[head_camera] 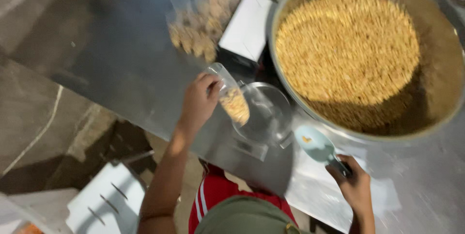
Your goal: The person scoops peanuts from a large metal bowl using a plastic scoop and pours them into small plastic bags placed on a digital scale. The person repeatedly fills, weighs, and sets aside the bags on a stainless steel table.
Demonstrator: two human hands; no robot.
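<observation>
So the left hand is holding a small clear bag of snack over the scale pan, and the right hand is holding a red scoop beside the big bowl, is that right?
Not quite. The scoop in the right hand is pale blue, not red, as the head view shows. The rest holds: the left hand holds the clear bag over the scale pan, beside the big bowl.

The table (121,69) is bare sheet metal, smooth with a dull brushed sheen, and the big round basin (438,84) on it is polished metal too, its inner wall dusted matt brown around a heap of dry, grainy, golden snack bits (346,45). The pouch (231,96) in the left hand (197,102) is thin, clear, glossy plastic, as are the filled packets (198,26) lying further off, while the scoop (317,146) in the right hand (356,183) is smooth pale blue plastic with a dark handle. The small scale (264,113) carries a shiny metal pan, the white box (247,26) looks like matt card, and the red, white-striped garment (213,193) is soft cloth.
</observation>
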